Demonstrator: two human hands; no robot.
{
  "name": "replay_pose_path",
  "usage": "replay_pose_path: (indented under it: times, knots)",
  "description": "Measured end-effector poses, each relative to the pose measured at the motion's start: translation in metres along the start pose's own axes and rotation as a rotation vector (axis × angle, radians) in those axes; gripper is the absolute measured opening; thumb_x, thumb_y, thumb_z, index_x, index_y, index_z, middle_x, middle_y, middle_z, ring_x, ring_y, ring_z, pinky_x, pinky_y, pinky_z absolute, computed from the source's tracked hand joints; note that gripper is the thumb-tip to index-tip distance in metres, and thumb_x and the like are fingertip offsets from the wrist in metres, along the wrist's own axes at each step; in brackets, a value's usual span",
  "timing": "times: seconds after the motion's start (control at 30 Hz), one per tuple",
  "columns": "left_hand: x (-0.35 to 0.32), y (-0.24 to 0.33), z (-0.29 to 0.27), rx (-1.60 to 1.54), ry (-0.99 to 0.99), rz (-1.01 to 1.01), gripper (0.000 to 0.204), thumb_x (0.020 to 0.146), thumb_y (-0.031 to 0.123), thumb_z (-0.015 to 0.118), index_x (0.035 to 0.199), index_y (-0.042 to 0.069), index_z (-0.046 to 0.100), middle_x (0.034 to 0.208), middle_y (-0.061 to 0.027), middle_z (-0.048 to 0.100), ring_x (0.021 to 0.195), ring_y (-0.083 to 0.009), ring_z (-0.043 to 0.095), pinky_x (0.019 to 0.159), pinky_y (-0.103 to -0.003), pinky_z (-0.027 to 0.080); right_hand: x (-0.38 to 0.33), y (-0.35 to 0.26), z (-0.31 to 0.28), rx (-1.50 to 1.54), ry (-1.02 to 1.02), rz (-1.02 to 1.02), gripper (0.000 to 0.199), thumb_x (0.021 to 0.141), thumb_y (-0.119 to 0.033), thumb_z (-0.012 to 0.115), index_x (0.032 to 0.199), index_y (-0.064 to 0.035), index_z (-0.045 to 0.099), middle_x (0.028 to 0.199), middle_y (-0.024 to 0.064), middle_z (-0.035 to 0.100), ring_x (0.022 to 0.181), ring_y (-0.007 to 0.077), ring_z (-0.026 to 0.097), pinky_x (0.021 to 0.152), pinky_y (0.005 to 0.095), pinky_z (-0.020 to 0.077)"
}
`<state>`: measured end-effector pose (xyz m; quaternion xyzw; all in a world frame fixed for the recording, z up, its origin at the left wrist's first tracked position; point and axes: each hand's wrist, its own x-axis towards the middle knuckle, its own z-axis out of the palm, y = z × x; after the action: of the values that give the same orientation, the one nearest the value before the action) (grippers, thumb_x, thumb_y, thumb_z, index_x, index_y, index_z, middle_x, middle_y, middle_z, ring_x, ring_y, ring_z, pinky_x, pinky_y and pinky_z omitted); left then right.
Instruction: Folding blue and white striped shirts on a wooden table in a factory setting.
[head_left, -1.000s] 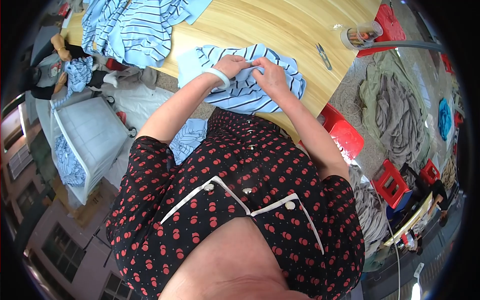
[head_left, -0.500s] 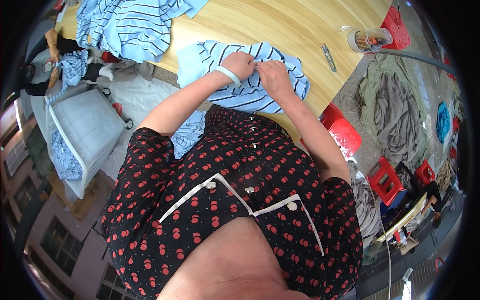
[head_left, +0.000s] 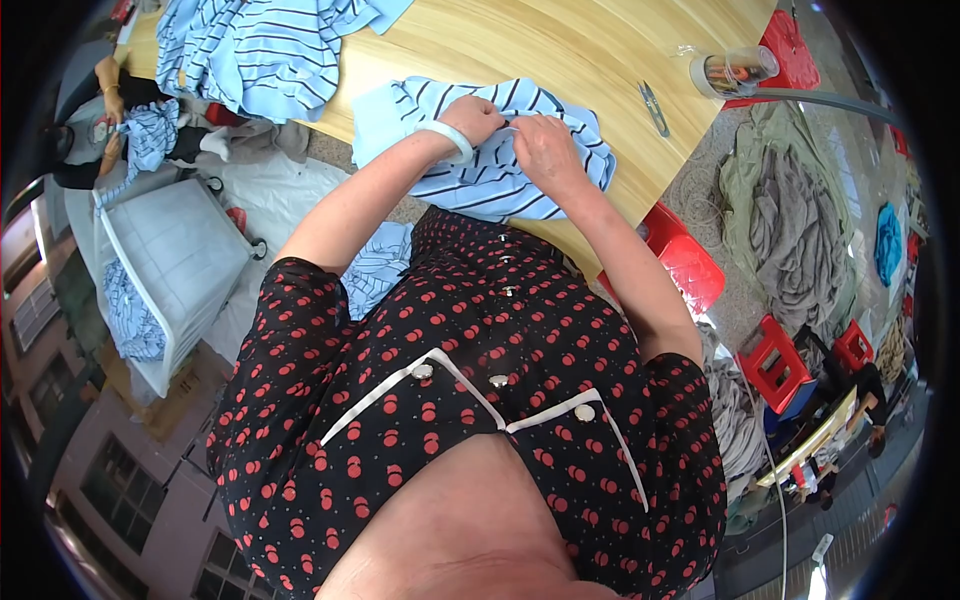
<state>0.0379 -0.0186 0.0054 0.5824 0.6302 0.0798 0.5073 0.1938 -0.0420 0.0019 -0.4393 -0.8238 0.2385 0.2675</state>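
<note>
While both hands, left hand and right hand, pinch its fabric, striped shirt lies crosswise on wooden table

Garment workshop, long wooden table as landmark, pile of striped shirts at its left end, snips on it to the right, cloth-filled bin left of it, heaped fabric and red stools on the floor right of it

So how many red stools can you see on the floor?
3: one red stool beside the wooden table, one farther right, one beyond it. Others may be hidden.
</note>
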Motion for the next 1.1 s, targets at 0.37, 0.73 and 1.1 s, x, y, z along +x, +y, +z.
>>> replay_pose_path:
  times: [0.37,0.73,1.1]
  knots:
    - [-0.006,-0.003,0.005,-0.119,-0.004,-0.034,0.023,0.074,0.021,0.05,0.067,0.001,0.058,0.053,-0.0027,0.048,0.052,-0.0092,0.041,0.051,-0.025,0.035,0.004,-0.01,-0.002,0.235,-0.045,0.189,0.011,0.062,-0.006,0.05,0.072,0.0008,0.053,0.069,0.0165,0.056,0.069,0.0322,0.053,0.064,0.04,0.0413]
    - [-0.008,-0.004,0.003,0.088,0.052,0.136,0.023,0.072,0.02,0.049,0.066,0.0,0.057,0.058,-0.0121,0.054,0.056,-0.0211,0.05,0.055,-0.032,0.04,-0.001,-0.005,0.003,0.039,0.0,0.047,0.008,0.069,-0.004,0.05,0.075,-0.0001,0.054,0.068,0.0159,0.055,0.068,0.0306,0.052,0.064,0.0388,0.0403]
    - [-0.026,0.005,0.017,0.411,0.209,0.31,0.021,0.074,0.018,0.044,0.077,-0.002,0.051,0.077,-0.0216,0.055,0.071,-0.0354,0.054,0.066,-0.042,0.043,0.005,-0.005,0.0,-0.097,-0.026,-0.011,0.005,0.069,-0.004,0.047,0.07,-0.003,0.052,0.068,0.0116,0.052,0.068,0.0272,0.05,0.063,0.0368,0.0386]
